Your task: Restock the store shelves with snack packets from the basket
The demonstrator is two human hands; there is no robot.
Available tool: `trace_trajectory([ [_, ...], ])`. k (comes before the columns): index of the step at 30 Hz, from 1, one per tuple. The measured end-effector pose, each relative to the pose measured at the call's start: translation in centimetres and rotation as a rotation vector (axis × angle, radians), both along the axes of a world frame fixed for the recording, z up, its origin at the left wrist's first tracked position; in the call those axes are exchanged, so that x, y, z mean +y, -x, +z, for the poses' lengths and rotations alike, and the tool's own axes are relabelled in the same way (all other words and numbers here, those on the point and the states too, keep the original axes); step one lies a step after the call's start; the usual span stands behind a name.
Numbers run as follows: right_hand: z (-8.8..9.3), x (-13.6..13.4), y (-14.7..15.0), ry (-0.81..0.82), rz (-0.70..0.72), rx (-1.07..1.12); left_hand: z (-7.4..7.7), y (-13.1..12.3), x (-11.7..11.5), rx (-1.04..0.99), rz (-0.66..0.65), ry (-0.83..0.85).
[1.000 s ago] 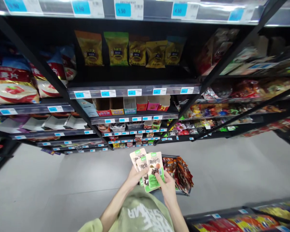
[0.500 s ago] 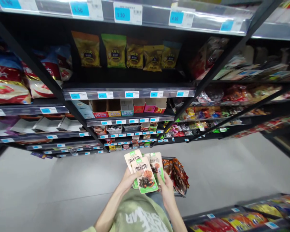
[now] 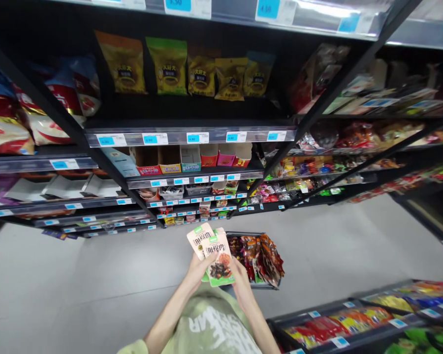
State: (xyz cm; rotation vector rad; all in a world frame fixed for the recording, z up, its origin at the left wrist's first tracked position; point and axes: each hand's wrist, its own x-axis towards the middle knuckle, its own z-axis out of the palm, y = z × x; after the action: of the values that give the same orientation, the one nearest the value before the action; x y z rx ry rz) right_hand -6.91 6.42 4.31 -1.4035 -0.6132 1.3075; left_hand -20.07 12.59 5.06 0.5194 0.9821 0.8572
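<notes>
Evidently gripping overlapping packets (image 3: 218, 270) in the left hand (image 3: 198, 269), with thumb (image 3: 208, 259) over the front one, before the shirt (image 3: 216, 322); touching their lower right edge with the right hand (image 3: 241, 282), impossible to tell whether pinching. Seen left of bags (image 3: 269, 259) in a dark-rimmed container (image 3: 249, 233), facing shelves (image 3: 176, 137).

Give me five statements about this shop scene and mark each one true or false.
1. The left hand holds pale-and-green packets. True.
2. The right hand is raised to the upper shelf. False: it is at the right edge of the front packet.
3. The dark container holds reddish-brown packages. True.
4. The open boxes stand above the yellow bags. False: they are on a shelf below them.
5. The floor is grey. True.
</notes>
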Motion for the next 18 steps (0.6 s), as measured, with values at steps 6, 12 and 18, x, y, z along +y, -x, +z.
trace_trajectory([
  [6,-0.1,0.2,-0.4,-0.039,-0.108,-0.193,-0.6,-0.1,0.1,0.0,-0.007,-0.068],
  [12,0.0,0.3,-1.2,-0.036,-0.103,-0.136,-1.1,0.3,0.2,-0.027,0.043,0.073],
  [18,-0.8,0.1,-2.8,-0.001,-0.531,-0.081,-0.5,2.2,0.5,-0.062,0.015,0.101],
])
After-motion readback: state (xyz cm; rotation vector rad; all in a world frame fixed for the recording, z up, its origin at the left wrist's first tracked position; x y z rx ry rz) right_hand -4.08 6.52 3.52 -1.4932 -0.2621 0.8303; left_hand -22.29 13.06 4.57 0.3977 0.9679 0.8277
